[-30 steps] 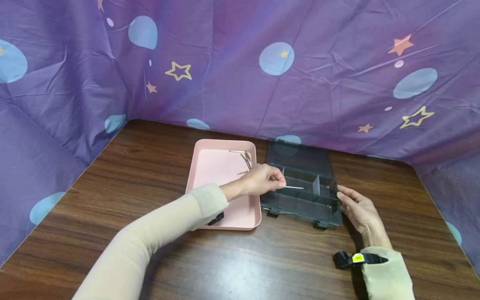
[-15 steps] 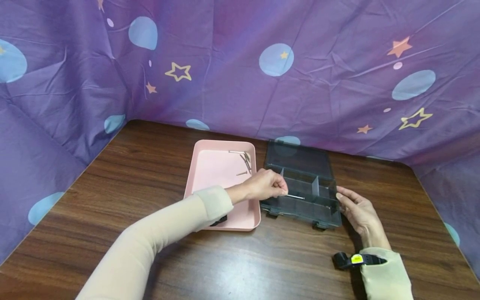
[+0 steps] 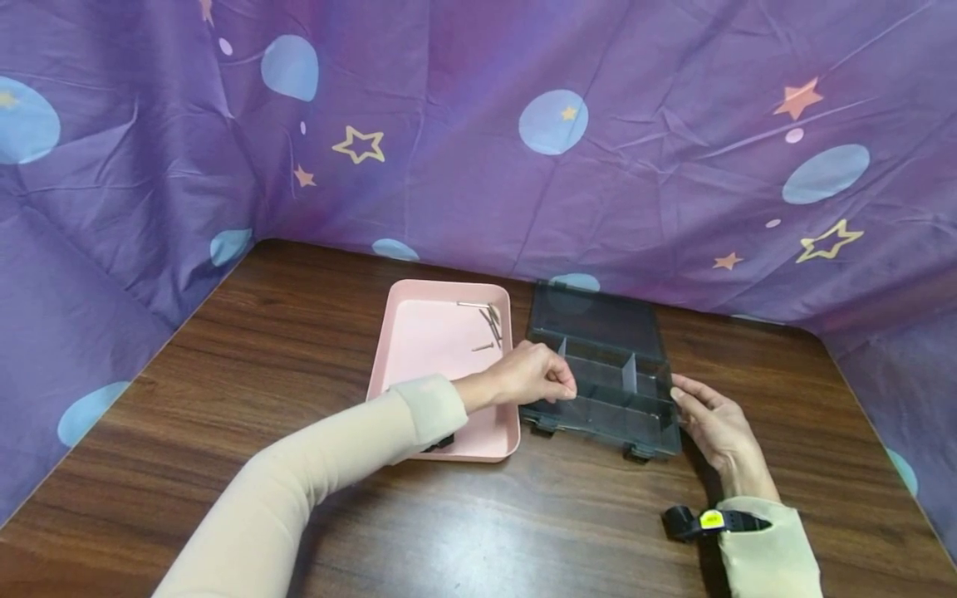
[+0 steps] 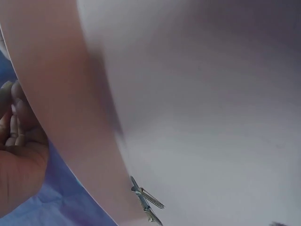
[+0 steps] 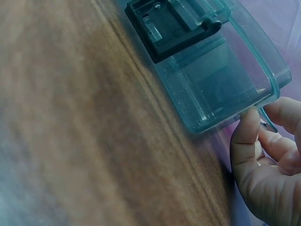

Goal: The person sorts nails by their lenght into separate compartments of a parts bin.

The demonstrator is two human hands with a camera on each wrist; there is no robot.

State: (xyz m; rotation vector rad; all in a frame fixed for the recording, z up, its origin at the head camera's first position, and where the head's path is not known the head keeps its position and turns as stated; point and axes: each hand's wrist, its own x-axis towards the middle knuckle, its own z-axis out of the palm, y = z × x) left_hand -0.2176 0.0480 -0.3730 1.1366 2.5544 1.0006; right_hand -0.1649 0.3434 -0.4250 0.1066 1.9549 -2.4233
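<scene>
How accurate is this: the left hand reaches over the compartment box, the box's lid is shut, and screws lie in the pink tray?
The lid isn't shut: the head view shows it open, folded back. The left hand reaches over the compartment box, and screws lie in the pink tray.

Head downward, wrists close (left shares tray (image 3: 429,336))

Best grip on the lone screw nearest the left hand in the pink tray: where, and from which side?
Pinch the lone screw mid-shank, across its length, from above and the left. It lies thin and flat in the pink tray; the other screws lie beyond and to its right, so the left probably offers more room.
</scene>
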